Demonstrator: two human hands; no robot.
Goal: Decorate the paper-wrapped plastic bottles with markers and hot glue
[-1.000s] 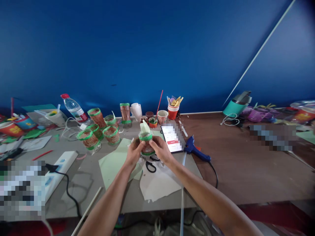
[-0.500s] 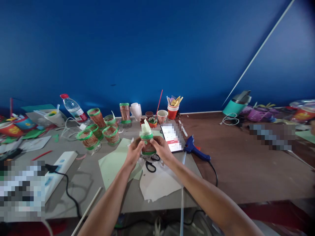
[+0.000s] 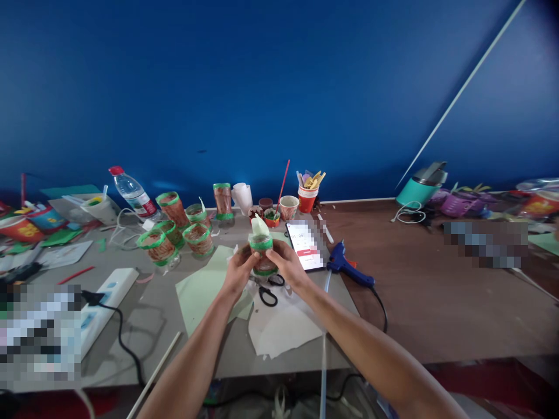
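Observation:
Between my two hands is a small clear cup (image 3: pixel 264 265) painted brown, with green bands at its rim and base. A pale green paper piece (image 3: pixel 259 226) sticks up out of its top. My left hand (image 3: pixel 240 266) is closed round its left side and my right hand (image 3: pixel 285 262) round its right side, both thumbs on the near face. Just below the cup lie scissors (image 3: pixel 268 297) with black handles, blades hidden. Under them is a torn white paper sheet (image 3: pixel 283 329), and a pale green paper sheet (image 3: pixel 203 285) lies by my left forearm.
Several brown-and-green painted cups (image 3: pixel 198 240) stand at the left, near a water bottle (image 3: pixel 133 192). A blue glue gun (image 3: pixel 349 265) lies right of a lit phone (image 3: pixel 302 244). A white power strip (image 3: pixel 107 305) and a stick (image 3: pixel 155 372) are at the left front.
The pale green paper piece in the cup has shifted and looks lower and more folded over. Both hands stay on the cup in nearly the same place.

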